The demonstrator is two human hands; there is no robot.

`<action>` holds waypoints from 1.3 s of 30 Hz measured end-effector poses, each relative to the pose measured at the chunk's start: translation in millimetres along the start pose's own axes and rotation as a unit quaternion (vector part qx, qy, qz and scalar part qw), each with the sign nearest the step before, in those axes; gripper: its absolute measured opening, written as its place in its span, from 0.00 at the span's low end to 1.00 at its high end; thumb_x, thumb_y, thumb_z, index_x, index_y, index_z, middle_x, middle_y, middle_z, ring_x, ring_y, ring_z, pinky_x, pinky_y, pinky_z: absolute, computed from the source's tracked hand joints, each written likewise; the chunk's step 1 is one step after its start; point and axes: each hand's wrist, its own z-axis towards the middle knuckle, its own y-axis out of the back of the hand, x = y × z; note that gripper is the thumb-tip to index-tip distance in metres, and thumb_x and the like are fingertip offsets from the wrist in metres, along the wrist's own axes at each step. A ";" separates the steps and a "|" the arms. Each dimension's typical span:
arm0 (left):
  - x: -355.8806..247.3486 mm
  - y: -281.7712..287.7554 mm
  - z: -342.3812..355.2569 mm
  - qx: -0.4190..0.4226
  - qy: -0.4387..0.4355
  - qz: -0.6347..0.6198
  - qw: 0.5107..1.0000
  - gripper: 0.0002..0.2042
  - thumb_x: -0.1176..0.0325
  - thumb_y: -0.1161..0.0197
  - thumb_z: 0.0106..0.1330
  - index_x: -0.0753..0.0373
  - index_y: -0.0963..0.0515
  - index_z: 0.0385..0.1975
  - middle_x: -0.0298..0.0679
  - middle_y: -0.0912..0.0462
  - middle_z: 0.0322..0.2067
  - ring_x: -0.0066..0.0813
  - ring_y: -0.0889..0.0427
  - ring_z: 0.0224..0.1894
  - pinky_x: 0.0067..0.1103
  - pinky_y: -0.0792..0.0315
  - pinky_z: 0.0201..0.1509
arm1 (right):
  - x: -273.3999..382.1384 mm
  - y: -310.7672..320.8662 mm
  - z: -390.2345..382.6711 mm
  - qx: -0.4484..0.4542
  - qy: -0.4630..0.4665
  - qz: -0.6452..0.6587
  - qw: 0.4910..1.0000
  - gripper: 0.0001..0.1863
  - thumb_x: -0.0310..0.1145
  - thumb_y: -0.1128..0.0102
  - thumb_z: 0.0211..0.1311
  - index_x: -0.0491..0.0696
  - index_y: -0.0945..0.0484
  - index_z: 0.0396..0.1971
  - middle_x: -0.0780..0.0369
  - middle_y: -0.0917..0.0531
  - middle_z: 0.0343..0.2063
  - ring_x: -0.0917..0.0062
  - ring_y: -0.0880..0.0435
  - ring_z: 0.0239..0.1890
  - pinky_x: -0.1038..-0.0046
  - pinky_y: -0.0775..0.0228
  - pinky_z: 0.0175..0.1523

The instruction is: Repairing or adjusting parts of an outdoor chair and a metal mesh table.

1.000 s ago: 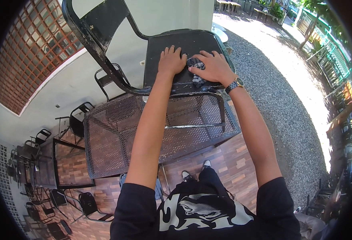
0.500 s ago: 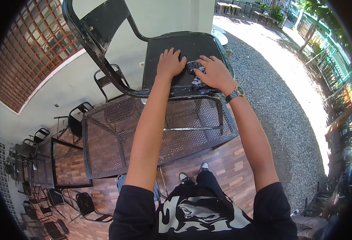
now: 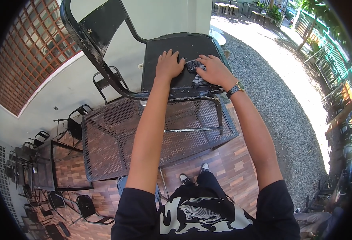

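Observation:
A worn black metal chair [image 3: 184,45] stands on a perforated metal table [image 3: 104,150], its backrest to the left. On the chair's seat my left hand [image 3: 169,66] lies flat with fingers spread, holding nothing. Close to it, my right hand [image 3: 216,72] presses down on a crumpled dark checkered cloth [image 3: 192,66] and grips it near the seat's right side. Part of the cloth is covered by that hand.
Several black chairs [image 3: 86,206] and a dark table frame [image 3: 74,187] stand on the wood-patterned floor [image 3: 228,164] at left. A pale wall [image 3: 56,88] with a lattice window [image 3: 32,52] rises behind. Gravel [image 3: 280,116] lies to the right.
The view has shifted slightly. My left hand stays flat on the seat, and my right hand keeps hold of the cloth with hardly any movement across the seat.

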 end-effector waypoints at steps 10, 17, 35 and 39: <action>1.0 -1.2 0.8 -0.013 -0.006 -0.006 1.000 0.28 0.48 0.48 0.68 0.58 0.29 0.64 0.48 0.37 0.69 0.49 0.42 0.72 0.37 0.50 0.75 | -5.5 3.7 4.3 -0.012 0.030 0.044 0.998 0.25 0.45 0.46 0.61 0.43 0.20 0.52 0.53 0.23 0.58 0.56 0.26 0.59 0.63 0.38 0.67; 5.0 1.8 -1.2 -0.013 0.004 -0.006 1.000 0.28 0.48 0.48 0.68 0.57 0.29 0.64 0.47 0.37 0.69 0.47 0.42 0.72 0.36 0.50 0.76 | 3.1 15.8 7.4 0.034 0.019 0.083 0.996 0.23 0.41 0.44 0.62 0.43 0.21 0.52 0.51 0.23 0.58 0.58 0.28 0.62 0.63 0.39 0.68; 4.9 -3.5 -1.4 -0.048 -0.021 -0.003 0.999 0.27 0.50 0.46 0.68 0.59 0.26 0.61 0.49 0.33 0.66 0.48 0.38 0.70 0.36 0.44 0.73 | -11.5 12.6 11.1 0.005 0.071 0.093 0.993 0.19 0.37 0.44 0.59 0.43 0.21 0.48 0.55 0.18 0.49 0.58 0.22 0.51 0.62 0.32 0.60; 4.1 -2.2 -3.6 -0.047 -0.012 0.007 0.999 0.26 0.51 0.46 0.68 0.60 0.26 0.61 0.48 0.32 0.66 0.46 0.36 0.69 0.35 0.43 0.72 | -13.5 10.4 10.0 0.005 0.132 0.111 0.985 0.19 0.33 0.46 0.60 0.48 0.22 0.52 0.57 0.21 0.56 0.58 0.25 0.57 0.63 0.34 0.64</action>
